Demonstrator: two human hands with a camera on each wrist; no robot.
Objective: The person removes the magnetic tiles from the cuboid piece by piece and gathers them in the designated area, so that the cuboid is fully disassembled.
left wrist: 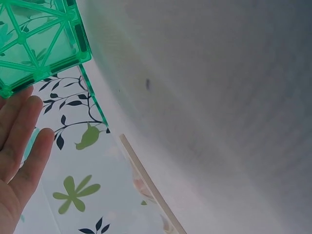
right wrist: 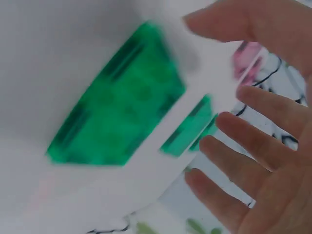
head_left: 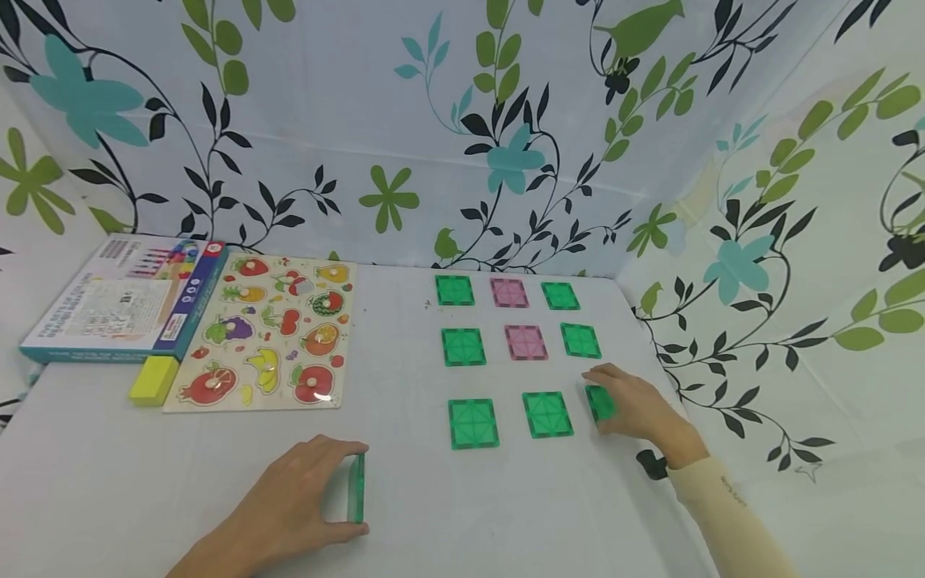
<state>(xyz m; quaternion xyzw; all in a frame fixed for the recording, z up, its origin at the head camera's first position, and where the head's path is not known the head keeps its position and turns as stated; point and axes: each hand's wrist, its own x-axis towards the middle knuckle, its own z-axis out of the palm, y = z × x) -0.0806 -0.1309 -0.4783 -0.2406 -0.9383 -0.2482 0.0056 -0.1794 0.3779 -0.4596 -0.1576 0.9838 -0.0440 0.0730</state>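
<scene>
My left hand [head_left: 289, 502] holds a green square translucent tile [head_left: 357, 488] on edge between thumb and fingers, near the front of the table. In the left wrist view its ribbed face [left wrist: 29, 44] shows above the fingers. Over at the right, my right hand [head_left: 641, 408] is around a green tile [head_left: 598, 403] at the end of the nearest row. The right wrist view shows that tile [right wrist: 117, 102] flat on the table, with thumb and fingers spread apart from it. Other green tiles [head_left: 473, 424] and two pink tiles [head_left: 526, 343] lie in three spaced rows.
A fruit puzzle board [head_left: 278, 333] lies on the left of the white table [head_left: 433, 514]. Beside it are a boxed set [head_left: 123, 297] and a yellow block [head_left: 154, 381]. A patterned cloth [head_left: 303, 96] hangs behind. A small black object [head_left: 652, 465] sits beneath my right wrist.
</scene>
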